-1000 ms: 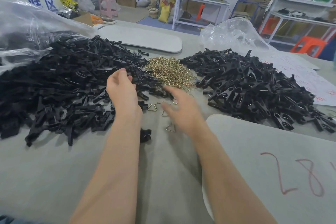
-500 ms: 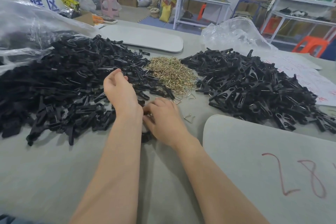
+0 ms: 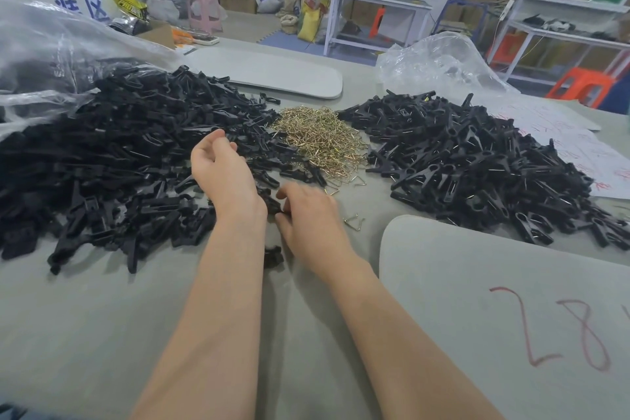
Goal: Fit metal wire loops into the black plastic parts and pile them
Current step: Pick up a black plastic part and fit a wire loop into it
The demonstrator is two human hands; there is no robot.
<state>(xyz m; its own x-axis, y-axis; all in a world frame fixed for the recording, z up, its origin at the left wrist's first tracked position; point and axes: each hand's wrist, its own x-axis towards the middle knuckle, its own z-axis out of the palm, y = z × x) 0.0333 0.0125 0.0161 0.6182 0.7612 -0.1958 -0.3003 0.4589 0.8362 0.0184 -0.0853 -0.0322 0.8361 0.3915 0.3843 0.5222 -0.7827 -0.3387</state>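
Spilling from a clear bag (image 3: 51, 54) at the far left, the left pile (image 3: 112, 174) of black parts covers that side of the grey table (image 3: 85, 334). Over the pile's right edge hovers the left hand (image 3: 221, 174), back turned to the camera and fingers loosely curled towards the palm; I cannot tell whether it holds anything. Just right of its wrist sits a single black part (image 3: 272, 205), and the right hand (image 3: 310, 215) has thumb and fingertips curled onto it, pinching it low over the table, though the hand is a little blurred. Another loose piece (image 3: 272, 256) lies on the table nearer the camera, between the two forearms. Behind the hands, between the two piles, is the wire heap (image 3: 320, 143), a brassy tangle of loops touching the left pile's edge. One stray loop (image 3: 354, 222) lies flat just right of the right hand. Further right spreads the right pile (image 3: 477, 167) of black parts, many showing a glint of wire. In front of it lies a grey board (image 3: 494, 334) marked with red numerals. At the far right, a paper (image 3: 586, 160) with red writing is tucked under the pile's edge.
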